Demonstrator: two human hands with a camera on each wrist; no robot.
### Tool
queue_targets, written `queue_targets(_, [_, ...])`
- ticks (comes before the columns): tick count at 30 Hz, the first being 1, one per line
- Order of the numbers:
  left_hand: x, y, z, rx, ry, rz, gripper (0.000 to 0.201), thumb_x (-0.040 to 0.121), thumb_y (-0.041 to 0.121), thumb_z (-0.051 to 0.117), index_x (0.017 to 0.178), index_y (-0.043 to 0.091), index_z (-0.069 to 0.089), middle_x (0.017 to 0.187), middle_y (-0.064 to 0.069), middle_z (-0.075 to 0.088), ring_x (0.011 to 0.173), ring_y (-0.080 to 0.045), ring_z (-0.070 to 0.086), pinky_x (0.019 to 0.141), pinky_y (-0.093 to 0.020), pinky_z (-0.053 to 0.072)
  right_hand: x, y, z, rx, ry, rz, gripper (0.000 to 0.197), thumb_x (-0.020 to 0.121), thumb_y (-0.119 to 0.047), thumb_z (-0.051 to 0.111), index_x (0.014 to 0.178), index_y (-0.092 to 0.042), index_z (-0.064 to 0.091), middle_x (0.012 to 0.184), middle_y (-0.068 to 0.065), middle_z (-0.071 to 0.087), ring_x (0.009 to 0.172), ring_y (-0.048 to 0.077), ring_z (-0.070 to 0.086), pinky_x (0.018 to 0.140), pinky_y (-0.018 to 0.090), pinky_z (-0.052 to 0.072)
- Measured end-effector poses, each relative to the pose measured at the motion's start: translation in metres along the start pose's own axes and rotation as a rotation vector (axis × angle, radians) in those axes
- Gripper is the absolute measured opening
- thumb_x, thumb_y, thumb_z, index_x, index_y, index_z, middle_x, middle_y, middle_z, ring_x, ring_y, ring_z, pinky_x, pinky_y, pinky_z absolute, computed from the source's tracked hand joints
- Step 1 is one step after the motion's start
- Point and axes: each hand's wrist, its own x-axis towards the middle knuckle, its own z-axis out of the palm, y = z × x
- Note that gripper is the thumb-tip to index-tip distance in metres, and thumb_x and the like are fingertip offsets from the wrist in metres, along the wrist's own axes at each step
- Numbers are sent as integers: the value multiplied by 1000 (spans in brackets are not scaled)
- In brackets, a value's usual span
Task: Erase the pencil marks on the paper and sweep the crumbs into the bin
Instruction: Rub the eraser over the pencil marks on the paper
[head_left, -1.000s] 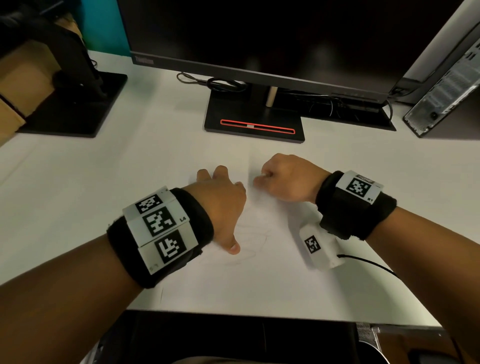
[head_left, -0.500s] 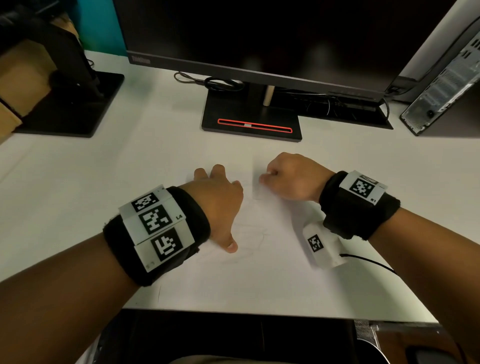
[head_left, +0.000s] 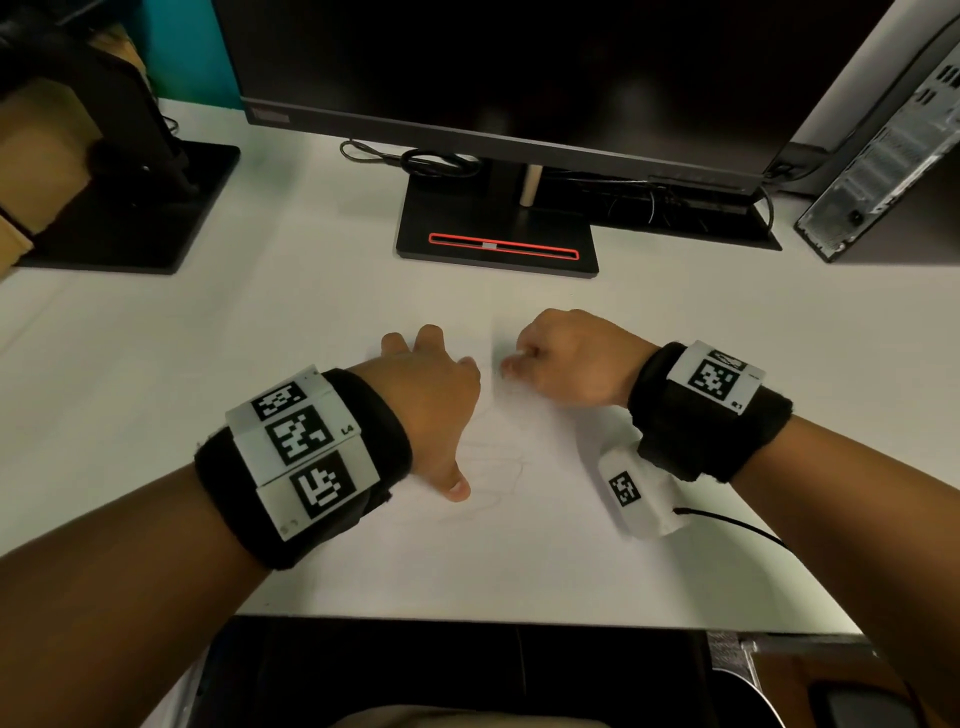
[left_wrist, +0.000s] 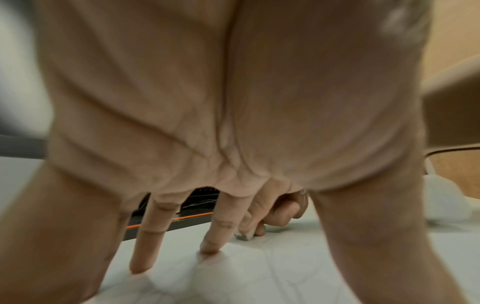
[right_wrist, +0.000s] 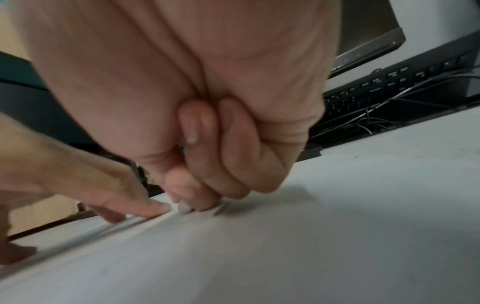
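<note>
A white sheet of paper (head_left: 519, 545) lies on the white desk (head_left: 156, 338), with faint pencil loops (head_left: 493, 467) near its middle. My left hand (head_left: 431, 395) presses down on the paper with its fingers spread and straight; the fingertips (left_wrist: 210, 248) touch the sheet. My right hand (head_left: 566, 358) is curled and pinches a small white eraser (right_wrist: 184, 208), whose end rests on the paper near its far edge. The same eraser (left_wrist: 244, 235) shows beyond my left fingers. No crumbs or bin can be made out.
A monitor stands behind the paper on a black base with a red slot (head_left: 498, 249). A second black stand (head_left: 130, 208) is at the far left, a computer case (head_left: 883, 156) at the far right. A keyboard and cables (right_wrist: 389, 92) lie behind. The desk's front edge is close.
My right hand has shifted slightly back and forth with the eraser near the paper's far edge. The left hand stays pressed on the sheet.
</note>
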Motion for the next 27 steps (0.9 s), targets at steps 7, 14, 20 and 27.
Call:
queue_targets(7, [1,0,0,-3,4,-1,97,71,62,79,144,19,33,131,-13,28,120,-36,38,71,-39,45,1,0,0,8,-27,-20,47,104,-37,49,63,-13,50,65,2,51,62,18,47,56,27,33])
queue_targets(14, [1,0,-1,0,-2,-3,98,70,62,79,145,19,32,132,-13,28,120,-36,38,72,-39,46,-2,4,-1,-4,-88,-47,45,103,-39,50,68,-12,54,67,1,53,64,18,48,60,28,37])
queue_targets(20, [0,0,-1,-12,-3,-5,94,70,62,80,141,18,35,127,-11,28,115,-34,38,68,-39,44,-7,3,1,-31,-96,-74,44,104,-40,48,70,-13,55,72,1,56,68,18,50,61,27,39])
queue_targets(27, [0,0,0,-6,2,-5,95,70,62,79,142,19,34,126,-11,28,116,-34,39,67,-38,43,-9,5,2,-41,-51,-58,45,105,-38,46,68,-13,51,71,2,54,67,18,49,58,28,36])
